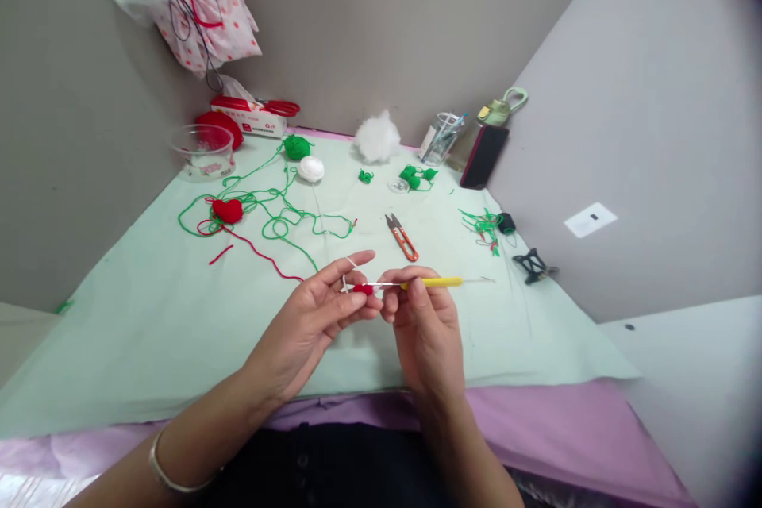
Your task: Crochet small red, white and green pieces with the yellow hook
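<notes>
My left hand (325, 298) pinches a small red crochet piece (363, 289) between thumb and fingers. White yarn (345, 282) runs over its raised index finger. In my right hand (425, 313) is a crochet hook with a yellow handle (449, 282), held level, its metal shaft reaching the red piece. The hook's tip is hidden at the stitches. Both hands are close together above the front of the table. Red and green strands lead from the left hand's side back to a red ball of yarn (228, 211) and loose green yarn (286, 218).
Orange-handled thread snips (402, 237) lie just beyond the hands. Farther back are a green ball (296, 147), a white ball (310, 168), fluffy stuffing (377, 136), small green pieces (417, 177), a plastic tub (205, 152) and a tissue box (250, 117). A phone (485, 157) leans at right.
</notes>
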### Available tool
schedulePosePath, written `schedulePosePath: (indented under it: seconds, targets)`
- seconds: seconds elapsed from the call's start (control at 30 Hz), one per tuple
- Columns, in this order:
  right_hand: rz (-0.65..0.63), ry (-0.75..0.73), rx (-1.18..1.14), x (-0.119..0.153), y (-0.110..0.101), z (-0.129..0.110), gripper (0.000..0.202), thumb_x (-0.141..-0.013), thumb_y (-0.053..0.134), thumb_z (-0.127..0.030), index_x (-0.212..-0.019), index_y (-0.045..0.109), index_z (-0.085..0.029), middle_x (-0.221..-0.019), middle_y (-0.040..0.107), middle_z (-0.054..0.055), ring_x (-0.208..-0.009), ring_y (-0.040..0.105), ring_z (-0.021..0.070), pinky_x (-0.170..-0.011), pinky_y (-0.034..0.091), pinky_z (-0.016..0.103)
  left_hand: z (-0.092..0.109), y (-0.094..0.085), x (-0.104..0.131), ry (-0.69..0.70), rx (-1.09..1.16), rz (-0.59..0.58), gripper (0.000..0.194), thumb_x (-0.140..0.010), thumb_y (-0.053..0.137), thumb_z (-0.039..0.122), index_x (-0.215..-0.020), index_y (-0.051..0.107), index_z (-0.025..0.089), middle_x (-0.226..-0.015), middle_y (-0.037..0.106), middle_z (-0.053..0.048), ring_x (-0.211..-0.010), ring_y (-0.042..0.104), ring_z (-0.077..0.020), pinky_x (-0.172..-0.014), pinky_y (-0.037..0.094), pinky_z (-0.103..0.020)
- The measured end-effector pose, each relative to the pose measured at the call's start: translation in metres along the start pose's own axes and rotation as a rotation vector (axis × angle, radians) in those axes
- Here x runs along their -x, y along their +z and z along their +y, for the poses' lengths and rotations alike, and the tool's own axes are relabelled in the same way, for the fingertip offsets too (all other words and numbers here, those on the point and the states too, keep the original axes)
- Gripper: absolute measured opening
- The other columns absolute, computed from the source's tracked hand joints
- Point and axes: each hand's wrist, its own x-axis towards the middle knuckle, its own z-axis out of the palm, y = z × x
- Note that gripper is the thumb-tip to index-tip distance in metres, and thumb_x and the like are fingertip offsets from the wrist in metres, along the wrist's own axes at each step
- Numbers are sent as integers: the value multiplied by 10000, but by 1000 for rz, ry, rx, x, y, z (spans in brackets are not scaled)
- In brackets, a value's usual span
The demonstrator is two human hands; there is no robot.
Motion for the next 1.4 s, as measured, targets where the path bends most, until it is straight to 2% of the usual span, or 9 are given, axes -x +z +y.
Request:
schedulePosePath:
  seconds: [0.13, 0.33, 0.57, 0.7, 0.83, 0.97, 1.1, 1.27, 1.4]
  targets:
    - [-22, -26, 10, 1, 0, -1, 148, -939, 740, -388, -902, 777, -249, -909, 767, 22, -613, 596, 86, -596, 511, 228, 1, 1, -2, 25, -25, -30, 388, -864, 841, 218, -1247, 782, 232, -830, 697, 17, -728, 697, -84, -715, 568, -173]
    - [-88, -115, 102, 0, -3, -3, 187, -1023, 626, -358, -940, 742, -238, -898, 765, 19, -619, 632, 101, -592, 528, 245, 2, 1, 0, 46, -71, -26, 340, -913, 790, 246, -1251, 770, 214, -779, 689, 12, -730, 687, -104, -712, 572, -204]
    - [-163, -521, 607, 13, -7, -7, 274, -1064, 486, -157, -1145, 720, -273, -1013, 758, 47, -827, 712, 169, -756, 587, 347, -1, -4, 2, 214, -258, 16, 350, -905, 802, 299, -1253, 769, 300, -908, 653, 32, -739, 688, -104, -727, 573, -238]
    - [-236, -763, 892, 16, -11, 0, 355, -1014, 544, -97, -1261, 699, -301, -1046, 758, 69, -979, 721, 220, -792, 604, 371, -5, -6, 3, 272, -309, 56, 431, -861, 843, 243, -1274, 760, 332, -911, 666, 46, -719, 643, -87, -747, 544, -230]
    - [-179, -948, 1122, 16, -14, 8, 414, -954, 648, -72, -1265, 737, -329, -1116, 732, 84, -1004, 711, 227, -801, 604, 366, -5, -3, 2, 138, -145, 44, 485, -815, 881, 240, -1285, 765, 281, -867, 696, 21, -782, 601, -98, -768, 512, -204]
    - [-131, -716, 831, 11, -10, 1, 306, -1008, 573, -121, -1173, 758, -299, -1006, 744, 60, -886, 696, 209, -747, 585, 366, 0, -3, -1, -96, 63, 9, 425, -827, 865, 241, -1241, 782, 190, -841, 687, -12, -721, 578, -90, -722, 514, -209]
    - [-107, -453, 525, 5, -5, -6, 207, -1042, 561, -226, -1033, 763, -267, -909, 732, 41, -750, 660, 176, -685, 562, 348, 1, 0, 0, -15, -3, 20, 399, -831, 858, 234, -1224, 794, 232, -861, 683, -4, -802, 616, -118, -770, 526, -232]
    - [-177, -596, 713, 7, -6, 2, 307, -1008, 588, -117, -1175, 760, -308, -1012, 769, 54, -939, 711, 202, -770, 600, 362, -5, 5, 0, 150, -150, 46, 370, -802, 884, 238, -1166, 819, 269, -814, 679, 25, -802, 606, -118, -817, 491, -248]
    - [-160, -779, 910, 12, -12, 7, 424, -963, 637, -81, -1268, 741, -357, -1148, 750, 75, -996, 720, 227, -795, 612, 391, -7, 2, -5, 17, -38, 28, 422, -793, 897, 280, -1202, 809, 227, -862, 714, -4, -771, 602, -115, -823, 503, -269]
